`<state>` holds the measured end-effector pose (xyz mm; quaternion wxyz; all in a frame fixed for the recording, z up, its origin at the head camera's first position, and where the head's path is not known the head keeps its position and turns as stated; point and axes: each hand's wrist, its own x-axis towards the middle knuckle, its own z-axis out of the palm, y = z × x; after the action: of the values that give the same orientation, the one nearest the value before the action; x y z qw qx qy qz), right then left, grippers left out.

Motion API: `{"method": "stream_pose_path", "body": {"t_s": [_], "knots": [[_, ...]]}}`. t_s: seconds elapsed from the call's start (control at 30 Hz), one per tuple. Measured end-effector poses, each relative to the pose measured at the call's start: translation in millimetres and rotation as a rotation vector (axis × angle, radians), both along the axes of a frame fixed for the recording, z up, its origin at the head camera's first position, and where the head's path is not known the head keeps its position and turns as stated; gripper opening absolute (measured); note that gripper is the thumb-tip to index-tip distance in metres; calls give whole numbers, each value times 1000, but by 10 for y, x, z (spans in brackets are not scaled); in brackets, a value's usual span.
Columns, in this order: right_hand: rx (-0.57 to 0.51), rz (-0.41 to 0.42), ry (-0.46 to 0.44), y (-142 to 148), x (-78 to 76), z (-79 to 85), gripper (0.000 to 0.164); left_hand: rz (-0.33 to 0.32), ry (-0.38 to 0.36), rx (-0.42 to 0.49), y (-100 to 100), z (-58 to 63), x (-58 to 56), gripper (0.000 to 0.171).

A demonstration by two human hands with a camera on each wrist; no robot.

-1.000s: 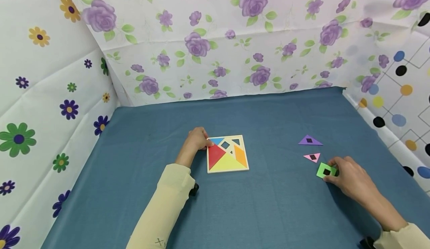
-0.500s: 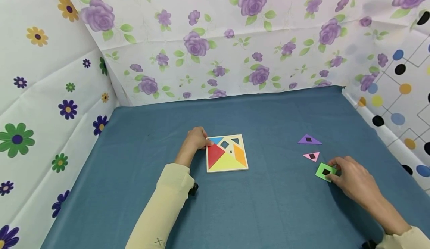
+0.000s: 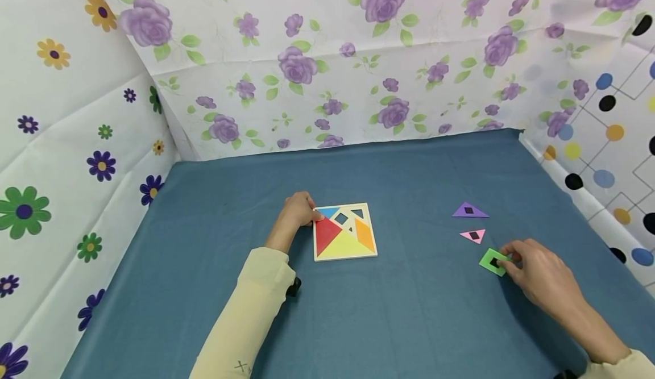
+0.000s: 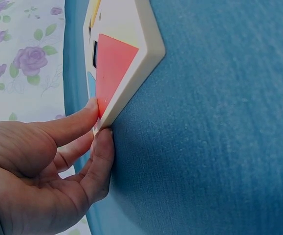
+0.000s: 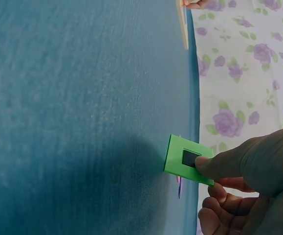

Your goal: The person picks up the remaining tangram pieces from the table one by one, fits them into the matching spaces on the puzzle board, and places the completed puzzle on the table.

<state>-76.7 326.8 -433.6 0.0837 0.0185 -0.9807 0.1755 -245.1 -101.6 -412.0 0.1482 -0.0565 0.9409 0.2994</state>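
Note:
My left hand (image 3: pixel 298 211) pinches the upper left corner of a square tangram board (image 3: pixel 345 257), thumb on top and fingers at its edge. Set in the board are a red triangle (image 3: pixel 326 236), a yellow triangle (image 3: pixel 344 246), an orange parallelogram (image 3: pixel 365 235) and a blue piece (image 3: pixel 329 212); several dark recesses show in its upper right part. Over at the right, my right hand (image 3: pixel 542 271) pinches a green square piece (image 5: pixel 177 157) with a black square at its centre. In the right wrist view the thumb lies over that black square.
A purple triangle (image 3: pixel 481 212) and a pink triangle (image 3: pixel 479 239), each with a black square, lie just beyond the right hand. Blue cloth (image 3: pixel 409 311) covers the table. Patterned sheets (image 3: pixel 317 26) stand at the back and both sides.
The right thumb has slid further onto the green square's face, and the piece has turned slightly. The left hand keeps its grip on the board. The whole view has shifted a little.

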Motion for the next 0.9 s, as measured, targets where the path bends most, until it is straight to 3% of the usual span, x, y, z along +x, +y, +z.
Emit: {"method": "stream_pose_path", "body": {"t_s": [0.43,0.77,0.9], "knots": [[10,-8,-31,-56,10,36,11,5,-2,8,-6,-7,-5,32],[27,76,42,-53,85,67,11,5,4,7,-1,-18,-8,32],[25,83,-2,-47,93,96,9,8,1,12,-2,-16,-6,32]]}}
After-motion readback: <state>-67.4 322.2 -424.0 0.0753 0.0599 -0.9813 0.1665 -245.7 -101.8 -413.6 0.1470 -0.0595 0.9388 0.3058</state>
